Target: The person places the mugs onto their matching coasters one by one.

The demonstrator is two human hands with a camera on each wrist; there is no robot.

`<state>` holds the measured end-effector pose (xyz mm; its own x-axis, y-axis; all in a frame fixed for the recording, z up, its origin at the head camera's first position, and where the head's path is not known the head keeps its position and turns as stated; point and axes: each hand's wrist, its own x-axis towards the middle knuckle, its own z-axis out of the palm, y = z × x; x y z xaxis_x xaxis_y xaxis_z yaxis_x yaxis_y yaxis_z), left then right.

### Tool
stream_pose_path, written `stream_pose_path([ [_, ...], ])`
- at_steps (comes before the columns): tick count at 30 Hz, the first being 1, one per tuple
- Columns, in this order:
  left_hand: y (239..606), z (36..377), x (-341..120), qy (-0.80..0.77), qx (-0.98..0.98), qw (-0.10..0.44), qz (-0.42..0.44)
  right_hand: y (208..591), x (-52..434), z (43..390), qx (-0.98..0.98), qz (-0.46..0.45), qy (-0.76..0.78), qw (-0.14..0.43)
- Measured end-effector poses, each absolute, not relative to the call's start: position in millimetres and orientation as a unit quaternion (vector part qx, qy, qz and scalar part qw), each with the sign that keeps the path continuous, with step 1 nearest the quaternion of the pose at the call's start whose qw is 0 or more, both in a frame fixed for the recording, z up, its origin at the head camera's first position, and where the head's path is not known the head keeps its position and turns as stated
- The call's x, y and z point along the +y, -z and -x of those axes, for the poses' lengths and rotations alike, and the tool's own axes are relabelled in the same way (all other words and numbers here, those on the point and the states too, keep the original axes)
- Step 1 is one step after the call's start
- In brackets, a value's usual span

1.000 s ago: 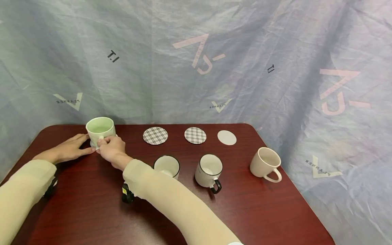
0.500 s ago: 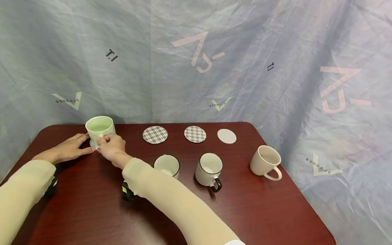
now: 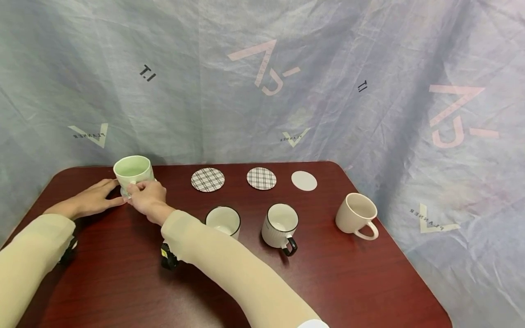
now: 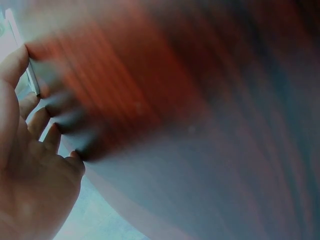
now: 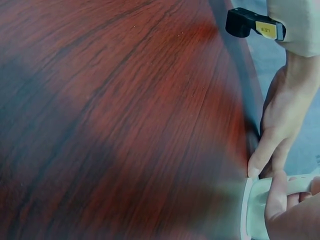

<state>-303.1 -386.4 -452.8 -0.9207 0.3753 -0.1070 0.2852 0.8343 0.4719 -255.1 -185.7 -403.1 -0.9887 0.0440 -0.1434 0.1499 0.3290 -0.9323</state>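
Slightly leftward from its earlier place: my right hand (image 3: 147, 199), together with the cup (image 3: 133, 171) it holds. My left hand (image 3: 91, 199) shows no clear shift.

Right hand: clamped on the cup's handle, fingers curled, thumb on top. Left hand: fingers apart and extended, thumb and index touching the edge of the pale coaster (image 5: 244, 215) under the cup.

Cup position: upright on the pale coaster, far left part of the table (image 3: 328, 282).

Adjacent items, left to right along the far edge: first plaid coaster (image 3: 208, 180), second plaid coaster (image 3: 261, 178), white coaster (image 3: 304, 181). Nearer me: rimmed mug (image 3: 223, 219), partly hidden by my right sleeve (image 3: 234, 264); black-handled mug (image 3: 280, 227); beige mug (image 3: 356, 214) at the right edge.
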Motion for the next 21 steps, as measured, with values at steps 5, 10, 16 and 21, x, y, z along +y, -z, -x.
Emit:
stream_pose_path([
  [5,452.5,301.7,-384.6,-0.228,0.953,0.089,-0.181,403.1,-186.7,256.3,0.798,-0.064,0.596,0.057],
  [10,453.5,302.5,-385.3,-0.227,0.953,0.076,-0.188,401.3,-186.5,257.7,0.793,-0.062,0.602,0.069],
  [16,456.0,302.7,-385.2,-0.229,0.953,0.063,-0.189,399.9,-187.2,259.0,0.796,-0.063,0.597,0.079],
  [21,450.6,301.5,-383.9,-0.226,0.952,0.076,-0.190,399.7,-184.5,260.5,0.796,-0.048,0.597,0.091],
])
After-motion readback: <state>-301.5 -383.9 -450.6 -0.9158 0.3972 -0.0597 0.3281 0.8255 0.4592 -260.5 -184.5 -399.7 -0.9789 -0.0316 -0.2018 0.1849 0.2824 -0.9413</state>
